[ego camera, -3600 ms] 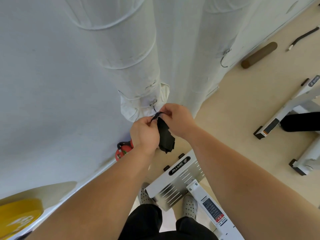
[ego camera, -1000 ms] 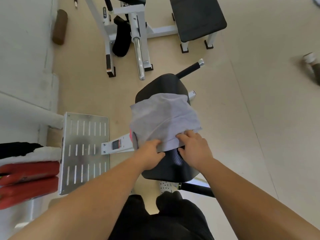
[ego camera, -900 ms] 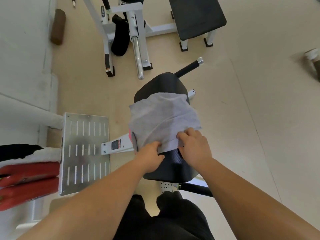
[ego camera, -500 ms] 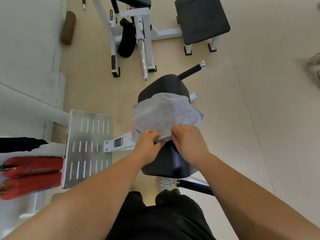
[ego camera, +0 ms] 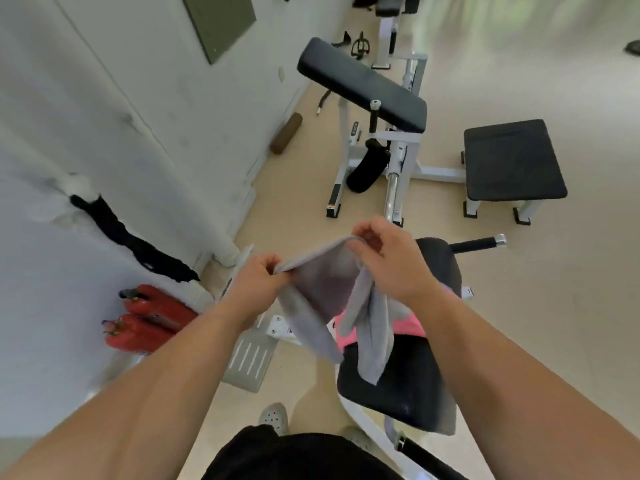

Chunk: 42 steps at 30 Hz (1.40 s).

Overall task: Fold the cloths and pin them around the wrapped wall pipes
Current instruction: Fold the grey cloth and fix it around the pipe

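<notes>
A grey cloth hangs in the air between my hands, above a black padded seat. My left hand pinches its top edge on the left. My right hand grips the same edge on the right, and the cloth droops in two folds below. A pink cloth lies on the seat under it. On the left, a black cloth is wrapped around a white wrapped wall pipe.
Two red cylinders lie at the wall's foot. A perforated metal footplate sits on the floor by my feet. A white weight bench with black pads and a black stool stand ahead. A brown roller lies by the wall.
I have lifted the grey cloth off the seat and hold it up by its edge; the pink cloth under it now shows. My view has tipped up towards the room.
</notes>
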Available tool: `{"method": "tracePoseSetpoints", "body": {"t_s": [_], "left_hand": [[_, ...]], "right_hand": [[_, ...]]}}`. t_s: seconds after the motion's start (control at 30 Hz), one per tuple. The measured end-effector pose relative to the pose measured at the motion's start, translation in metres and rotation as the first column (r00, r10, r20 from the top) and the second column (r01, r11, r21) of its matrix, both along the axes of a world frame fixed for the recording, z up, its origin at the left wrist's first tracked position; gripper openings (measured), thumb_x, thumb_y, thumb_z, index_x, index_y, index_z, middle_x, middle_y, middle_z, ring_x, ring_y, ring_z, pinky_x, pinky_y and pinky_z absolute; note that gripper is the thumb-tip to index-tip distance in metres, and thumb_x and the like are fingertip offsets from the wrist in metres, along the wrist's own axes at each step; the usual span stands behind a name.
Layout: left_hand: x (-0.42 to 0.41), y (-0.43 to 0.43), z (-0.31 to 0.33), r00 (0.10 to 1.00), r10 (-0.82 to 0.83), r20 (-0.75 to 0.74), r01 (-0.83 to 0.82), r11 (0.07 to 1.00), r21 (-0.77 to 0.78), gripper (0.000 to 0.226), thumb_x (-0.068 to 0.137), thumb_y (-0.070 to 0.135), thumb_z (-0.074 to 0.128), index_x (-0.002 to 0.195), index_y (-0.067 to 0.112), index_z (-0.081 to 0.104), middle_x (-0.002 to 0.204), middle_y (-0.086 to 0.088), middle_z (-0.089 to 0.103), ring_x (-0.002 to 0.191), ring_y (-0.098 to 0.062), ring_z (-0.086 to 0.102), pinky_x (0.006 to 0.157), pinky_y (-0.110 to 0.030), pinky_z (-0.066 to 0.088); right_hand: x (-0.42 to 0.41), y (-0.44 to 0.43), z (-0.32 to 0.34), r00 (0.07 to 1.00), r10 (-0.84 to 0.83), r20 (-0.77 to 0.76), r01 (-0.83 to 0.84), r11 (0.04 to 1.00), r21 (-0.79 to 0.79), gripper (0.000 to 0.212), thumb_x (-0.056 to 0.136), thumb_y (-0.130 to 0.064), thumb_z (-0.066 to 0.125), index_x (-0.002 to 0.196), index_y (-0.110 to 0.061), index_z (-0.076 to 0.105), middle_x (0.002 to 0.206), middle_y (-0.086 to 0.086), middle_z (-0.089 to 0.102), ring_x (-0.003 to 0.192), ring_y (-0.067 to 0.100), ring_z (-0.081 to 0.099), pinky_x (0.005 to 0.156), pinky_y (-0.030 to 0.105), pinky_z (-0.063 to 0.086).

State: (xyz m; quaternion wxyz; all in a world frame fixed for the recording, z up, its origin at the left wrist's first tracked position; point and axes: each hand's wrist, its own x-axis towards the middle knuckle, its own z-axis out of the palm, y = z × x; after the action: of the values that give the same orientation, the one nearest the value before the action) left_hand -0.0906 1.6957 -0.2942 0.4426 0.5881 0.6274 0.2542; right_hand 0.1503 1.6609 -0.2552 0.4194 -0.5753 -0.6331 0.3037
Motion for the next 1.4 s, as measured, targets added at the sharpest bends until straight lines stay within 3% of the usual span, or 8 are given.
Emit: {"method": "tracePoseSetpoints", "body": {"t_s": [0.1, 0.2, 0.37, 0.5, 0.7, 0.93, 1.07, 1.4], "left_hand": [[-0.059, -0.006, 0.024, 0.994, 0.094, 0.063, -0.092, 0.995, -0.030, 0.022, 0.086, 0.006, 0.073, 0.071, 0.012, 0.058, 0.055, 0.007, 0.046, 0.047, -0.005, 0.039, 0.049, -0.022, 0.032], [-0.131, -0.020, 0.032, 0.977, 0.160, 0.140, -0.136, 0.976, -0.170, 0.027, 0.085, 0.012, 0.073, 0.070, 0.017, 0.051, 0.055, 0.002, 0.038, 0.048, -0.017, 0.028, 0.050, -0.026, 0.022], [-0.232, -0.043, 0.022, 0.982, 0.185, 0.035, -0.171, 0.954, -0.245, 0.029, 0.081, 0.030, 0.074, 0.079, 0.012, 0.052, 0.081, -0.008, 0.051, 0.068, -0.031, 0.044, 0.063, -0.046, 0.037], [-0.294, -0.045, 0.009, 0.892, 0.403, -0.204, -0.410, 0.912, 0.008, 0.027, 0.095, 0.029, 0.061, 0.076, 0.014, 0.050, 0.073, -0.008, 0.051, 0.065, -0.027, 0.049, 0.051, -0.033, 0.046], [-0.363, -0.033, 0.042, 0.805, 0.593, 0.024, -0.582, 0.780, 0.230, 0.010, 0.099, 0.019, 0.053, 0.101, 0.009, 0.050, 0.080, -0.002, 0.048, 0.070, -0.019, 0.042, 0.056, -0.031, 0.037], [-0.399, -0.029, 0.059, 0.979, 0.177, -0.103, -0.161, 0.976, 0.148, 0.028, 0.090, 0.040, 0.065, 0.117, 0.044, 0.060, 0.099, 0.009, 0.067, 0.087, -0.008, 0.063, 0.077, -0.027, 0.050], [-0.401, -0.013, 0.051, 0.993, 0.021, -0.116, -0.004, 0.989, 0.147, 0.012, 0.096, 0.032, 0.062, 0.086, 0.037, 0.067, 0.080, 0.010, 0.067, 0.071, -0.001, 0.057, 0.067, -0.023, 0.044], [-0.405, 0.012, 0.047, 0.829, 0.558, -0.033, -0.554, 0.828, 0.086, 0.022, 0.095, 0.026, 0.063, 0.083, 0.007, 0.066, 0.072, -0.011, 0.061, 0.067, -0.017, 0.051, 0.065, -0.031, 0.042]], "right_hand": [[-0.029, 0.025, 0.016, 0.996, -0.029, -0.082, 0.028, 0.999, -0.019, 0.015, 0.093, -0.016, 0.067, 0.082, -0.024, 0.061, 0.071, -0.009, 0.053, 0.061, -0.001, 0.046, 0.061, 0.011, 0.038], [-0.062, 0.043, 0.013, 0.997, -0.016, -0.075, 0.012, 0.999, -0.052, 0.010, 0.094, -0.029, 0.065, 0.084, -0.031, 0.061, 0.074, -0.013, 0.057, 0.065, -0.001, 0.050, 0.065, 0.017, 0.040], [-0.139, 0.056, 0.011, 0.986, 0.107, -0.126, -0.120, 0.988, -0.096, 0.014, 0.095, -0.026, 0.064, 0.083, -0.029, 0.059, 0.071, -0.011, 0.054, 0.061, 0.001, 0.046, 0.064, 0.025, 0.040], [-0.216, 0.063, 0.005, 0.967, 0.230, -0.106, -0.244, 0.959, -0.144, 0.012, 0.096, -0.028, 0.063, 0.085, -0.029, 0.059, 0.060, -0.009, 0.050, 0.057, 0.008, 0.043, 0.060, 0.029, 0.036], [-0.327, 0.070, -0.004, 0.958, 0.282, -0.048, -0.286, 0.936, -0.204, 0.008, 0.093, -0.022, 0.068, 0.087, -0.021, 0.063, 0.051, -0.014, 0.042, 0.048, 0.002, 0.038, 0.050, 0.017, 0.032], [-0.434, 0.069, 0.014, 0.892, 0.449, -0.044, -0.445, 0.858, -0.257, 0.006, 0.089, -0.017, 0.072, 0.088, -0.013, 0.067, 0.064, 0.001, 0.041, 0.053, 0.009, 0.036, 0.043, 0.015, 0.031], [-0.464, 0.082, 0.013, 0.856, 0.516, -0.025, -0.510, 0.835, -0.206, 0.008, 0.083, -0.024, 0.076, 0.085, -0.019, 0.070, 0.064, 0.001, 0.044, 0.057, 0.007, 0.039, 0.053, 0.020, 0.033], [-0.424, 0.150, -0.007, 0.779, 0.623, 0.072, -0.566, 0.748, -0.348, 0.009, 0.081, -0.019, 0.079, 0.077, -0.023, 0.072, 0.061, -0.012, 0.047, 0.059, 0.005, 0.042, 0.062, 0.023, 0.036]]}}
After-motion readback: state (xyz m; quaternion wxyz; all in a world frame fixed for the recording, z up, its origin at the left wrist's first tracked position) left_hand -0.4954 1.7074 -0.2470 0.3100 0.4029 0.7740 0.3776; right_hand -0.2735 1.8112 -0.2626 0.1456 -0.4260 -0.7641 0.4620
